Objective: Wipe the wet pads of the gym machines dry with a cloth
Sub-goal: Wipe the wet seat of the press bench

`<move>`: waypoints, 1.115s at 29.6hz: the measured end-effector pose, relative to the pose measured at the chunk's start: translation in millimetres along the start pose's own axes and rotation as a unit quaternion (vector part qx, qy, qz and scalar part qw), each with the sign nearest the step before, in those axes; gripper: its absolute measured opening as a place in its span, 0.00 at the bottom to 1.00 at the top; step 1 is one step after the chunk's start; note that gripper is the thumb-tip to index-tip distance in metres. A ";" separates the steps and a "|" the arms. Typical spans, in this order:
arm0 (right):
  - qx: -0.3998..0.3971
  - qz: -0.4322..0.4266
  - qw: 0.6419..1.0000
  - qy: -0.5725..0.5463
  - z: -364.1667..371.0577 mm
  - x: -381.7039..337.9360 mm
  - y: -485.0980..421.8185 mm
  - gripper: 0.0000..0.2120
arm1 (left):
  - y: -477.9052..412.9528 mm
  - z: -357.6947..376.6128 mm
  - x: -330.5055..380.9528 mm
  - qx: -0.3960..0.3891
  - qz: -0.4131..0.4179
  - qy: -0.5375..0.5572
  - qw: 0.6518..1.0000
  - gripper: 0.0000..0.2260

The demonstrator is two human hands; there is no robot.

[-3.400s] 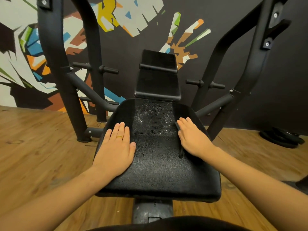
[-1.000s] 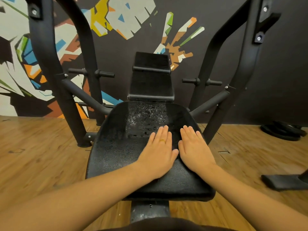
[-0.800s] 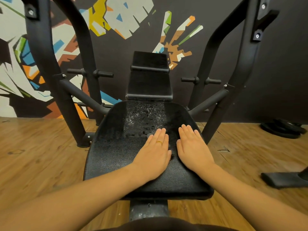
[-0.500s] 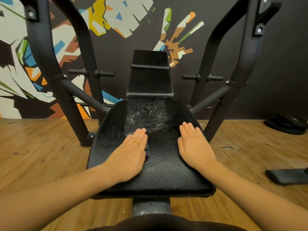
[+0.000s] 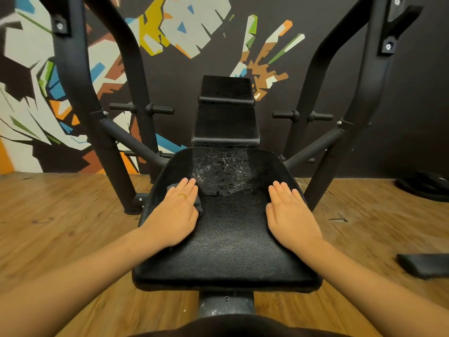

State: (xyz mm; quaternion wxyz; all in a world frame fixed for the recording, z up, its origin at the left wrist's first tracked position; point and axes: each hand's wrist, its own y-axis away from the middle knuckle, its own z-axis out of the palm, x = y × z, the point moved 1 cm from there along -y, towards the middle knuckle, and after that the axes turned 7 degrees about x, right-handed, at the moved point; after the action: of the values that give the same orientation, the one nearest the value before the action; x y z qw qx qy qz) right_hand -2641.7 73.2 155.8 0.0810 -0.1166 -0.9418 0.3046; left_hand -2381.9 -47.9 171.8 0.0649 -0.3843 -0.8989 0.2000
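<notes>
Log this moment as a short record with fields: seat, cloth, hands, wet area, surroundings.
seat: black textured seat pad of the gym machine
cloth: small dark grey cloth, mostly hidden under the left hand, edges peeking out
left hand: flat, fingers straight, pressing the cloth onto the pad's left side
right hand: flat on the pad's right side, holding nothing
wet area: water droplets across the pad's far part; near part looks dry
surroundings: black back pad beyond the seat; wooden plank floor

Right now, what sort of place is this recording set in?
A gym, most likely: a black steel machine frame around a padded seat, weight plates stacked at the right, and a graffiti-style mural behind.
</notes>
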 end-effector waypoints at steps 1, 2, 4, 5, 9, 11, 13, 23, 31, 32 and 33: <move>0.002 0.000 1.000 0.001 0.7 -0.2 -0.2 0.35 | 10.2 1.8 -1.1 0.006 0.008 0.003 1.000 0.34; 0.002 0.001 1.000 0.002 1.6 -0.6 -0.2 0.35 | 20.0 3.8 -3.4 0.011 0.012 0.016 1.000 0.36; 0.001 0.003 1.000 0.003 2.2 -1.2 -0.7 0.35 | 32.3 4.0 -7.3 0.021 -0.010 0.082 0.996 0.32; 0.003 0.004 1.000 0.003 2.0 -1.4 -0.7 0.35 | 33.1 2.5 -7.4 0.025 -0.024 0.109 0.993 0.30; 0.000 0.004 1.000 0.006 0.3 -2.5 0.7 0.35 | 13.3 4.5 -6.5 0.043 -0.034 0.077 0.995 0.28; 0.000 0.006 1.000 0.005 0.0 -2.9 0.5 0.35 | -6.1 1.7 -13.6 0.040 -0.036 0.054 0.997 0.29; -0.001 0.007 1.000 0.001 -0.1 -2.7 -0.7 0.35 | -27.0 -2.6 -21.7 0.035 -0.033 0.029 0.998 0.29; -0.003 0.011 1.000 0.003 -0.8 -1.4 0.1 0.32 | 1.2 4.8 -23.9 0.019 0.000 0.028 0.999 0.28; 0.000 0.008 1.000 -0.004 -3.5 -5.2 0.2 0.30 | -46.6 -7.9 -36.5 -0.009 -0.003 0.004 1.000 0.26; 0.000 0.008 1.000 -0.009 -3.8 -6.2 0.4 0.30 | -58.7 -9.5 -39.9 -0.008 -0.006 -0.001 1.000 0.25; -0.003 0.007 1.000 -0.013 -4.1 -5.5 0.4 0.28 | -71.4 -11.5 -42.2 -0.006 -0.009 -0.001 1.000 0.25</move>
State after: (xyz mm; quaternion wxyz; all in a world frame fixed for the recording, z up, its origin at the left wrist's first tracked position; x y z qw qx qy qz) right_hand -2635.4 74.3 158.4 0.0669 -0.1192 -0.9428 0.3041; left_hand -2396.9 -119.2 213.1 0.0629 -0.3768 -0.9035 0.1943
